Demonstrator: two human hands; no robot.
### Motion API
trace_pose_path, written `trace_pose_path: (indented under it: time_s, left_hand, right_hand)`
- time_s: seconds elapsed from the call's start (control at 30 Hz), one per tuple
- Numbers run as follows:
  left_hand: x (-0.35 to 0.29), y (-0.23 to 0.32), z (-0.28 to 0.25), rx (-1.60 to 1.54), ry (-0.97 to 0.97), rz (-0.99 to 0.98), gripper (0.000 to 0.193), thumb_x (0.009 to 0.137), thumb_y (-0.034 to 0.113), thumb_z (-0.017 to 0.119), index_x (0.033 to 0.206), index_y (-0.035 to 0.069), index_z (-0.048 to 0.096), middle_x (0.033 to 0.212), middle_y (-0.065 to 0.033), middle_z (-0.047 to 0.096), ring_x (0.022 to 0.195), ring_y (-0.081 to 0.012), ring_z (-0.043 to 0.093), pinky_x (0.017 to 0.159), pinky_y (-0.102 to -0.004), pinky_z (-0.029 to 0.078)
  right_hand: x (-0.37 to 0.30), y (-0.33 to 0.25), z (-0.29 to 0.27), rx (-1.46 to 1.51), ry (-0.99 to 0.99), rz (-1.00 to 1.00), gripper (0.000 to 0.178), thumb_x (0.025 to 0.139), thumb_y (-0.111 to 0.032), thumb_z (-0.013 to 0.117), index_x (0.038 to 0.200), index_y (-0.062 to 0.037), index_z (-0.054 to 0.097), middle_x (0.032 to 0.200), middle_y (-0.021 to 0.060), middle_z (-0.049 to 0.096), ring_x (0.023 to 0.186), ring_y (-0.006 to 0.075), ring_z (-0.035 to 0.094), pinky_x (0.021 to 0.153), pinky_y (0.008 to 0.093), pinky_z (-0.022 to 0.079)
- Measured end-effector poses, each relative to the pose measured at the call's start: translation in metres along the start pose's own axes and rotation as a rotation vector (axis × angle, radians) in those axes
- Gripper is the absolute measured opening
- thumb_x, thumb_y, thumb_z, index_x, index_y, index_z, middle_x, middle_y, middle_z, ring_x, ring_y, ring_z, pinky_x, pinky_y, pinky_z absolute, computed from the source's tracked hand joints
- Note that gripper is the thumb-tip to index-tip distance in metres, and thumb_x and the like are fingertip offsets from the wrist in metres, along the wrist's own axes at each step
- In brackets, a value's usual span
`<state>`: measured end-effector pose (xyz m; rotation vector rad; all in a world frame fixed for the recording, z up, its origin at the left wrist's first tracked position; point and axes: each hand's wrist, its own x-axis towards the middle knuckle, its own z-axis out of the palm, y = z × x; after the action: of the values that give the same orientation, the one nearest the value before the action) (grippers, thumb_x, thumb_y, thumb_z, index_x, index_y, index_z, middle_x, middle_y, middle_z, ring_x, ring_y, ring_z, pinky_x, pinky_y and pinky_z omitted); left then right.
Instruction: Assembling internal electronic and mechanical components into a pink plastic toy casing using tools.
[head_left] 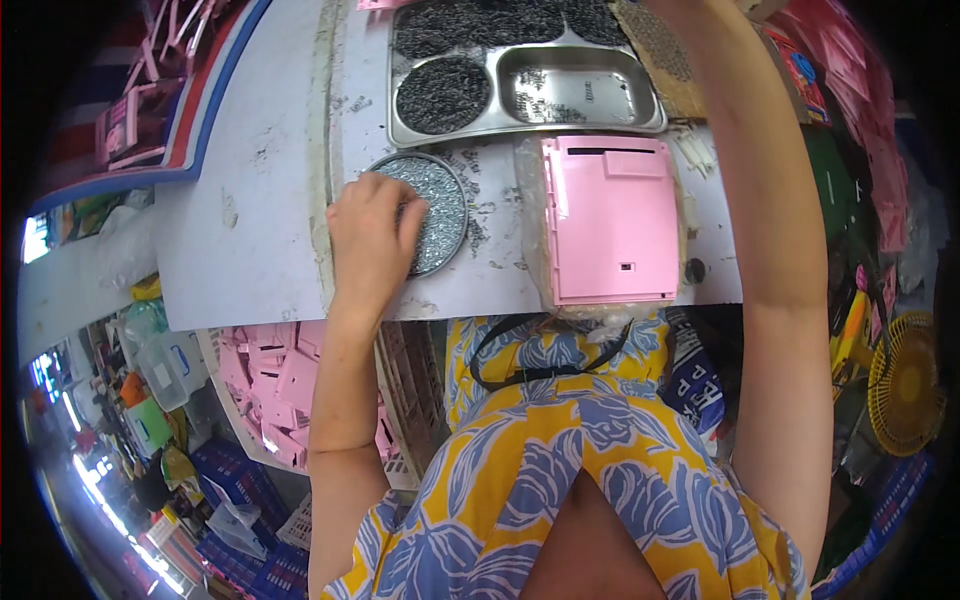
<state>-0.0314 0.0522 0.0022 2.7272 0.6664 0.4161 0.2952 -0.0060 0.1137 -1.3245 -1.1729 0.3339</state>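
Observation:
On the left, my left hand [372,222] rests over a round metal dish [466,205] of small silvery screws [434,192]. Its fingers are curled together at the dish's left side, and whatever lies between the fingertips is hidden. In front of me a pink plastic housing [610,230] lies flat on a pad wrapped in clear plastic. My right arm [765,200] stretches past the housing to the top edge, where the hand passes out of the picture.
Behind the dish stands a steel compartment tray [530,128] with dark small parts [442,95]. Loose dark bits lie on the white table [270,200]. A crate of pink parts [270,385] sits below the table at left. A yellow fan [905,385] stands at right.

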Motion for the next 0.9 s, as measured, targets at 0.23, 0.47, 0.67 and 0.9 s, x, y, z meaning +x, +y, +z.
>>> trace_pose_path:
  time_s: [0.23, 0.47, 0.67, 0.9]
  left_hand:
    - [0.0, -0.007, -0.001, 0.027, 0.067, 0.085, 0.011, 0.084, 0.019, 0.073, 0.089, 0.011, 0.069, 0.091, -0.0039, 0.063, 0.091, -0.025, 0.058, 0.085, -0.0416, 0.037]
    - [0.001, -0.007, -0.002, 0.044, 0.191, 0.107, 0.009, 0.083, 0.016, 0.073, 0.079, 0.01, 0.067, 0.082, -0.002, 0.064, 0.08, -0.0228, 0.059, 0.078, -0.0398, 0.037]
    - [0.007, 0.066, 0.008, -0.166, 0.118, 0.324, 0.006, 0.083, 0.016, 0.074, 0.087, 0.014, 0.07, 0.086, 0.0031, 0.068, 0.078, -0.0179, 0.057, 0.081, -0.0381, 0.032]
    - [0.002, 0.082, 0.01, -0.514, 0.1, 0.295, 0.013, 0.082, 0.012, 0.075, 0.094, 0.014, 0.074, 0.088, 0.0019, 0.072, 0.074, -0.0162, 0.059, 0.079, -0.0355, 0.032]
  right_hand:
    - [-0.004, -0.052, 0.024, 0.058, -0.207, 0.071, 0.044, 0.086, -0.025, 0.078, 0.117, 0.0009, 0.06, 0.094, 0.0101, 0.066, 0.08, 0.0142, 0.065, 0.071, 0.0285, 0.052]
    - [-0.086, -0.072, 0.023, 0.475, -0.119, 0.289, 0.043, 0.084, -0.012, 0.075, 0.118, 0.0076, 0.057, 0.086, 0.0132, 0.067, 0.079, 0.0168, 0.068, 0.071, 0.0305, 0.056]
    - [-0.156, -0.061, 0.022, 0.704, -0.161, -0.01, 0.034, 0.099, -0.025, 0.057, 0.127, -0.0058, 0.05, 0.058, -0.0061, 0.039, 0.05, 0.0074, 0.041, 0.064, 0.0281, 0.046]
    - [-0.15, -0.068, 0.036, 0.706, -0.261, -0.157, 0.034, 0.098, -0.033, 0.064, 0.12, -0.0102, 0.052, 0.056, -0.0055, 0.041, 0.049, 0.0085, 0.044, 0.061, 0.0286, 0.048]
